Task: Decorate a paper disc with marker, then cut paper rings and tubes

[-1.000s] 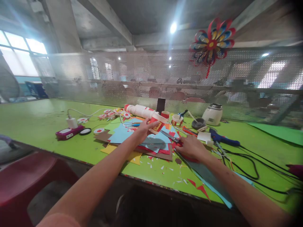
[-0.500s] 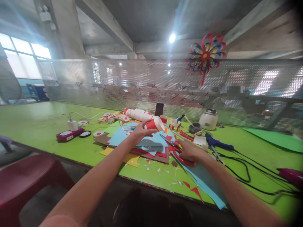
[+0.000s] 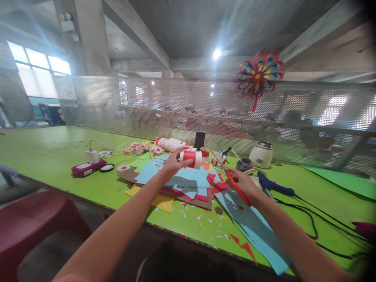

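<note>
My left hand [image 3: 172,164] is wrapped round a paper cup [image 3: 191,159] with a red band and a white end, tilted nearly on its side above the paper pile. Blue sheets [image 3: 179,179] lie under it, over red and brown ones. In my right hand [image 3: 244,183] are scissors [image 3: 239,191] with red-orange handles. Their blades point up and away to the left, apart from the cup. Below that hand a long blue sheet [image 3: 258,231] reaches the table's front edge. Red and white paper scraps [image 3: 219,187] lie between the two hands.
Several white cups [image 3: 173,144] lie in a row behind, near a dark phone-like slab [image 3: 199,140]. A grey bowl [image 3: 244,164], a white jar [image 3: 261,154] and a blue glue gun [image 3: 274,184] with black cables stand right. A purple power strip [image 3: 88,167] lies left.
The scissors have been lifted off the table in my right hand, blades turned upward. The cup has rotated in my left hand, its open mouth no longer facing me.
</note>
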{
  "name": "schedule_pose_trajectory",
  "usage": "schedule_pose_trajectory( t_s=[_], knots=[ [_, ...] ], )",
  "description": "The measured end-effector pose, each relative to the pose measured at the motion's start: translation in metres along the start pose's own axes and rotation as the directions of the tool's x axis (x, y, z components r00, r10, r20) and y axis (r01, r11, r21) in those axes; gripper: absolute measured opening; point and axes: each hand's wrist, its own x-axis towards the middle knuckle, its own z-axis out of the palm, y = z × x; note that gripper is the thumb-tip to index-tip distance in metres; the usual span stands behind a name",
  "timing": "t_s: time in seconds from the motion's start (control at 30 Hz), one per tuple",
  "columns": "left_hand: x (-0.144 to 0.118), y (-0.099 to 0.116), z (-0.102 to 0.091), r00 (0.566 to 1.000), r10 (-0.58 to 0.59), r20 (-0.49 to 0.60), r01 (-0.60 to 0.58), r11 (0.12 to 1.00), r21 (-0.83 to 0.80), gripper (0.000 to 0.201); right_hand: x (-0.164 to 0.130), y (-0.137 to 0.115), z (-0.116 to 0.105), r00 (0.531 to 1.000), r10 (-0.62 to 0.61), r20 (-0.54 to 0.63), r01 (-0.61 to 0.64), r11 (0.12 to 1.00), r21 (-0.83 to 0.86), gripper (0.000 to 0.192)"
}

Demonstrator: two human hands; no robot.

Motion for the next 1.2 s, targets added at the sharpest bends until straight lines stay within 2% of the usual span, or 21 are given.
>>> schedule_pose_trajectory(
  t_s=[0.07, 0.13, 0.27, 0.4, 0.5, 0.7, 0.83, 1.0, 1.2],
  knots=[
    [0.002, -0.001, -0.003, 0.999, 0.002, -0.05, -0.002, 1.0, 0.003, 0.07, -0.004, -0.005, -0.005, 0.999, -0.032, 0.01, 0.03, 0.987, 0.158, 0.059],
    [0.004, -0.001, -0.007, 0.997, 0.014, -0.081, -0.014, 1.0, -0.006, 0.069, -0.01, -0.012, -0.009, 0.998, -0.062, 0.024, 0.053, 0.96, 0.275, 0.059],
    [0.007, -0.001, -0.014, 0.996, 0.046, -0.079, -0.052, 0.996, -0.073, 0.066, -0.021, -0.024, -0.014, 0.99, -0.105, 0.091, 0.067, 0.935, 0.349, 0.044],
    [0.008, 0.0, -0.018, 0.996, 0.055, -0.064, -0.064, 0.988, -0.144, 0.076, -0.022, -0.02, -0.014, 0.971, -0.148, 0.19, 0.087, 0.951, 0.297, 0.042],
    [0.005, 0.003, -0.017, 0.999, 0.036, -0.002, -0.036, 0.982, -0.184, 0.085, -0.018, -0.013, -0.01, 0.945, -0.199, 0.258, 0.132, 0.958, 0.254, 0.042],
    [-0.001, 0.01, -0.013, 0.992, 0.034, 0.123, 0.0, 0.964, -0.265, 0.082, -0.015, -0.006, 0.0, 0.94, -0.196, 0.278, 0.158, 0.976, 0.151, 0.052],
    [-0.001, 0.012, -0.011, 0.995, 0.02, 0.103, 0.011, 0.956, -0.293, 0.076, -0.015, -0.007, 0.004, 0.95, -0.205, 0.236, 0.191, 0.978, 0.084, 0.053],
    [-0.001, 0.011, -0.01, 0.996, 0.017, 0.09, 0.014, 0.945, -0.327, 0.065, -0.019, -0.016, 0.003, 0.946, -0.217, 0.241, 0.217, 0.976, 0.028, 0.059],
    [-0.001, 0.012, -0.01, 0.998, -0.031, 0.046, 0.047, 0.922, -0.384, 0.066, -0.021, -0.018, 0.006, 0.946, -0.24, 0.218, 0.253, 0.967, -0.033, 0.058]
  ],
)
